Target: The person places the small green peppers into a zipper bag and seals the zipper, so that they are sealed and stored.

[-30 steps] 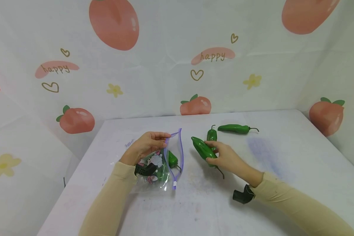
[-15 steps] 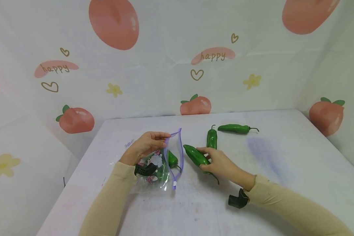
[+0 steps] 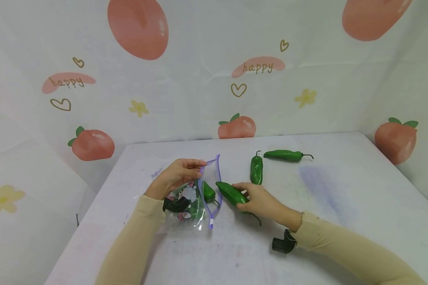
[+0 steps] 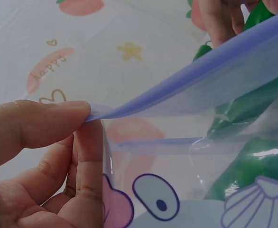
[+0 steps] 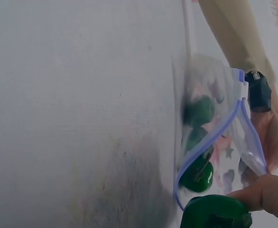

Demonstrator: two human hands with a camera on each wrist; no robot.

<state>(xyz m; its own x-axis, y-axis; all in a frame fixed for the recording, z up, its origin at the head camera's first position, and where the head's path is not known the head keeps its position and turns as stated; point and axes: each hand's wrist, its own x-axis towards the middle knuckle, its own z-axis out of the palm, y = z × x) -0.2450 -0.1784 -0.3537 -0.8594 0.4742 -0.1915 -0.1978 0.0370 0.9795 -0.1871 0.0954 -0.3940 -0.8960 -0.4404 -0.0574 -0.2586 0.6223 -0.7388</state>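
My left hand [image 3: 177,175] pinches the upper edge of a clear zip bag [image 3: 185,221] between thumb and fingers. The bag's purple-rimmed mouth [image 4: 162,88] gapes toward the right, with a white slider [image 5: 241,90] at one end. Several green peppers [image 5: 199,175] lie inside, partly hidden by the printed cartoon figures. In the head view, my right hand [image 3: 262,201] grips another green pepper [image 3: 231,193] near its stem end. Its pointed tip is right at the bag's mouth, overlapping the purple rim, while the stem trails toward me.
Two more green peppers lie farther back on the white table [image 3: 335,170]: an upright-looking one [image 3: 256,169] and a sideways one [image 3: 283,155]. A patterned cloth [image 3: 185,79] hangs behind the table. Dark camera mounts sit on the left wrist [image 3: 176,204] and the right wrist [image 3: 283,242].
My right hand has carried its pepper left and toward me, bringing the tip to the bag's mouth. The pepper behind it shows more fully. My left hand and the bag stay put.
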